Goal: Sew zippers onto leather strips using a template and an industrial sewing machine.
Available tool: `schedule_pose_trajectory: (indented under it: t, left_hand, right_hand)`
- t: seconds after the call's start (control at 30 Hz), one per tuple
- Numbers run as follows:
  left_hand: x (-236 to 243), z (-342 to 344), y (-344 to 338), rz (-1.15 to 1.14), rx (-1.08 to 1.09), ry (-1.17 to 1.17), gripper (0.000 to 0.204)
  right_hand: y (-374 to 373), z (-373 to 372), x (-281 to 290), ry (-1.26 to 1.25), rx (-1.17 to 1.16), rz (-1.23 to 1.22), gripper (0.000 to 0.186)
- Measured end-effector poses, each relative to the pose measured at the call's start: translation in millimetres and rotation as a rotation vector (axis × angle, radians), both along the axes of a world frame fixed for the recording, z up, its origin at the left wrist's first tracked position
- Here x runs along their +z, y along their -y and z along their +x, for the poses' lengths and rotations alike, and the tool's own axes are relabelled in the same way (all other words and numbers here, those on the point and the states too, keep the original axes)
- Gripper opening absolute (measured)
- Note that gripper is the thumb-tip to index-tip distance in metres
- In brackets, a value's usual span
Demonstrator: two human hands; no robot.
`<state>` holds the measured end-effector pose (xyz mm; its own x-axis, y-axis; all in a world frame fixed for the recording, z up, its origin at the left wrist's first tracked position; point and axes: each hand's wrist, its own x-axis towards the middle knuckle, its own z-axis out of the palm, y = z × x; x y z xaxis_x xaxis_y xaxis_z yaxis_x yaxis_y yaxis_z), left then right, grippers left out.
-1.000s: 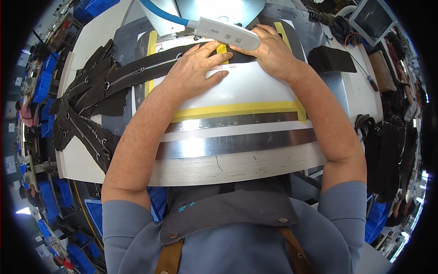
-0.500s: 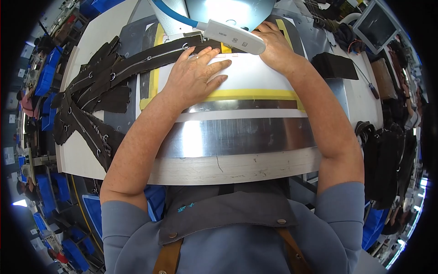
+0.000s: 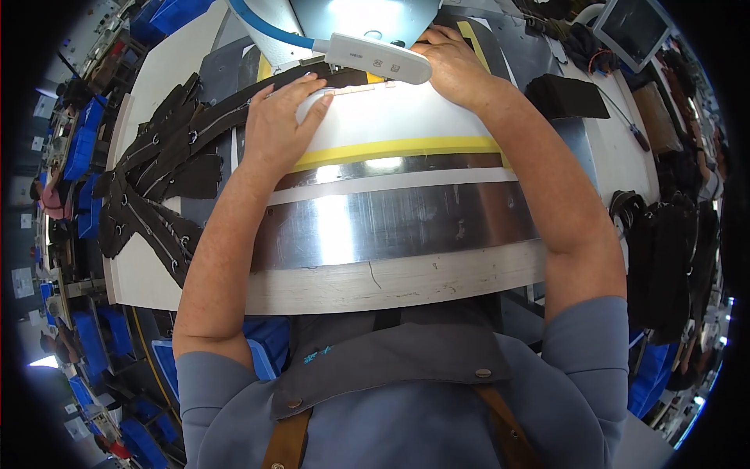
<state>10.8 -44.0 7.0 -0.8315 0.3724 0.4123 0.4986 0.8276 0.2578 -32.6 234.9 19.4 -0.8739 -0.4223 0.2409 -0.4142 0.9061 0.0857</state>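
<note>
A long strip of black fabric with a metal zipper [image 3: 215, 117] runs from a pile at the left toward the sewing machine [image 3: 367, 19]. My left hand [image 3: 273, 129] lies on this strip, fingers stretched forward and thumb apart, near the white sheet [image 3: 391, 117] edged with yellow tape. My right hand [image 3: 457, 70] rests flat by the machine's right side, its fingers reaching forward; some are hidden behind the white lamp head [image 3: 379, 59]. Between the hands, the strip passes close to a small yellow piece [image 3: 375, 77] under the machine.
A blue flexible tube [image 3: 266, 27] leads to the lamp head. At the right lie a stack of black fabric pieces [image 3: 566, 95] and a screwdriver [image 3: 639, 137]; more black zippered strips [image 3: 664, 266] hang off the table. A monitor [image 3: 633, 39] stands at the far right.
My left hand has moved left along the strip, its thumb now pointing toward the machine. My right hand stays beside the machine. The whole view has shifted slightly.
</note>
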Motion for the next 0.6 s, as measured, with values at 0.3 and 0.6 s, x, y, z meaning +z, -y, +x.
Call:
schedule_pose_trajectory:
  t: [0.3, 0.6]
  left_hand:
    - [-1.5, -30.8, 30.8, -0.13, 0.278, 0.044, 0.048]
    - [24.0, -5.0, 27.7, -0.199, 0.284, 0.276, 0.074]
  right_hand:
    - [-10.4, -0.3, -21.2, -0.108, 0.051, -0.068, 0.05]
    - [-22.4, 37.4, -23.2, -0.071, 0.324, -0.142, 0.044]
